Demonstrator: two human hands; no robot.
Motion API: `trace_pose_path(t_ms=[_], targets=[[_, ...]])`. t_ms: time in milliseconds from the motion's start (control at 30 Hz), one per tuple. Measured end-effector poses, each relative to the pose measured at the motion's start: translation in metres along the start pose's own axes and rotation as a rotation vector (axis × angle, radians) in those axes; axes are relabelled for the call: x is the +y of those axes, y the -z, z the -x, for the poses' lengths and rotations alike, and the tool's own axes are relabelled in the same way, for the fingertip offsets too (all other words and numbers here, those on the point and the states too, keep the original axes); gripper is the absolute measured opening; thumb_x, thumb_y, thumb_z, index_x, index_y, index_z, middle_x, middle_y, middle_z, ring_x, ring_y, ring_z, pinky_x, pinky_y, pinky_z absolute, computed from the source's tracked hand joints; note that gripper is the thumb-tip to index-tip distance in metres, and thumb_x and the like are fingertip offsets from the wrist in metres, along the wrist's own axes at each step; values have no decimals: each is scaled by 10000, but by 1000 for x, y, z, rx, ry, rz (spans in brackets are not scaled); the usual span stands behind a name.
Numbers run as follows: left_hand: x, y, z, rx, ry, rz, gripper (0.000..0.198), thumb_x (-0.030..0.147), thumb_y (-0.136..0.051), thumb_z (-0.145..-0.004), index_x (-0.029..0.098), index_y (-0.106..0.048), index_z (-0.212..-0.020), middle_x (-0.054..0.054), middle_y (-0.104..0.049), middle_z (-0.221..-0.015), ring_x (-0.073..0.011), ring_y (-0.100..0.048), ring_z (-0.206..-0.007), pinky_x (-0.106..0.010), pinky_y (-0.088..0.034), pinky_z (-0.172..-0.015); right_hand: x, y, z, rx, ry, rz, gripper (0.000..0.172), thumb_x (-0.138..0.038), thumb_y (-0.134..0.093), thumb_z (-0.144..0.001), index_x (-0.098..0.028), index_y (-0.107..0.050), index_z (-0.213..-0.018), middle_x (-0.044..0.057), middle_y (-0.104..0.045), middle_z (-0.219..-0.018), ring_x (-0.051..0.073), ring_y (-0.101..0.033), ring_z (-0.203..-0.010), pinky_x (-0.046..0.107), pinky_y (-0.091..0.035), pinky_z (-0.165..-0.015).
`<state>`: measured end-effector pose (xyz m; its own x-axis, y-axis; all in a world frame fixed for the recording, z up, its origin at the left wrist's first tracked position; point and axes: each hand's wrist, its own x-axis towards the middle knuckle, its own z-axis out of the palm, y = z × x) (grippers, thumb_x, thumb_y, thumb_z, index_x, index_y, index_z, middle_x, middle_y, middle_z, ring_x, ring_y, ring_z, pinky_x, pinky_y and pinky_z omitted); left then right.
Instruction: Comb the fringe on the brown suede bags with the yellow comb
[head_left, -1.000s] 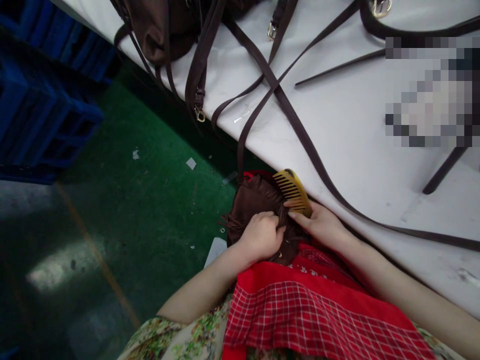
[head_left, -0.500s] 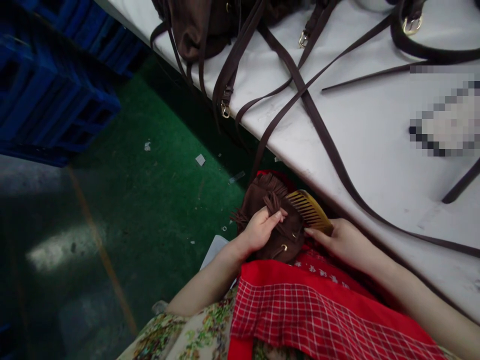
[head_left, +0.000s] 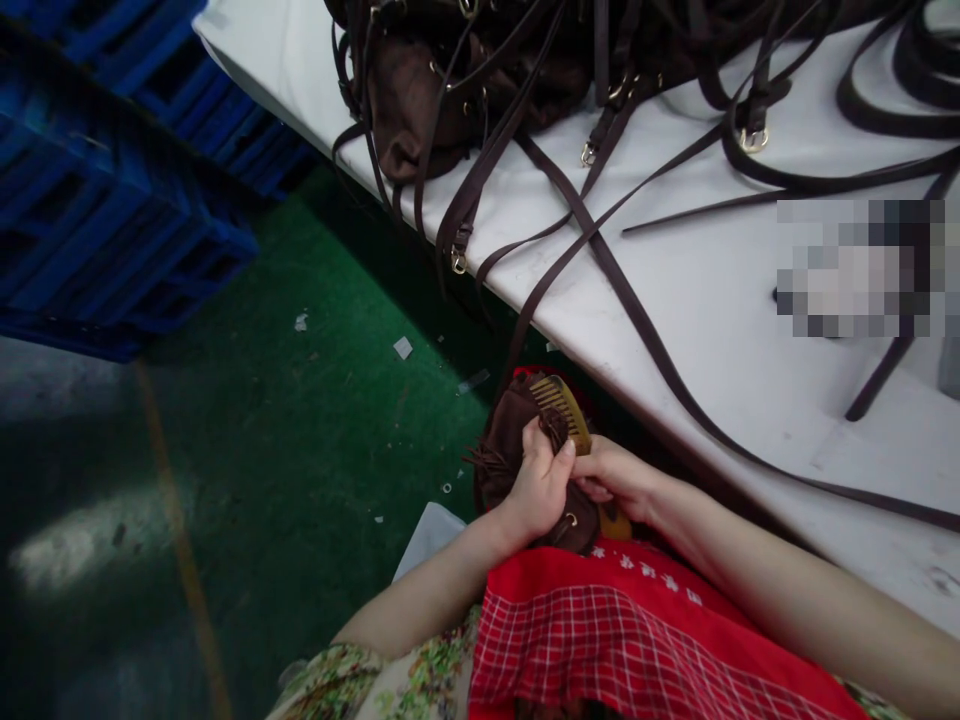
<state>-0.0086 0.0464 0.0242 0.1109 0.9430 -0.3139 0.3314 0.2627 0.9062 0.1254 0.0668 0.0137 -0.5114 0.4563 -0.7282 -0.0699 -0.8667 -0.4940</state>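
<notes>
A dark brown fringed bag with gold eyelets rests on my lap, against the red apron. My left hand is closed on a bunch of the bag's fringe. Close beside it, my right hand grips a yellowish-brown comb, its teeth pointing left over the fringe. The comb's handle end shows below my right hand. My two hands touch or nearly touch, and my fingers hide part of the fringe.
On the white table lie long brown straps with gold buckles, some hanging over the edge. More brown bags are heaped at the back. Blue pallets are stacked at left on the green floor. A blurred patch covers something at right.
My right hand has brought the comb leftward and up against the fringe, close to my left hand. The view has tilted up slightly, showing more of the table's back.
</notes>
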Motion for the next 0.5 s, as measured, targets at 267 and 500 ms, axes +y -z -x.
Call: trace_pose_path(t_ms=[267, 500], targets=[[10, 12, 9, 45, -15, 109, 339, 306, -434, -922, 168, -352, -1221, -147, -501, -1220, -210, -544, -1101, -402, -445, -963, 3, -8, 3, 31, 101, -87, 396, -432, -711, -673, -161, -467, -519, -75, -371, -374, 19, -241, -322, 177, -108, -338], [22, 30, 5, -333, -122, -359, 270, 307, -713, -651, 165, -608, -855, -46, -639, -849, -211, -609, -824, -339, -487, -816, 6, -10, 9, -78, 228, -75, 384, -469, -672, -761, -126, -573, -622, -71, -394, -389, 25, -219, -349, 197, -151, -384]])
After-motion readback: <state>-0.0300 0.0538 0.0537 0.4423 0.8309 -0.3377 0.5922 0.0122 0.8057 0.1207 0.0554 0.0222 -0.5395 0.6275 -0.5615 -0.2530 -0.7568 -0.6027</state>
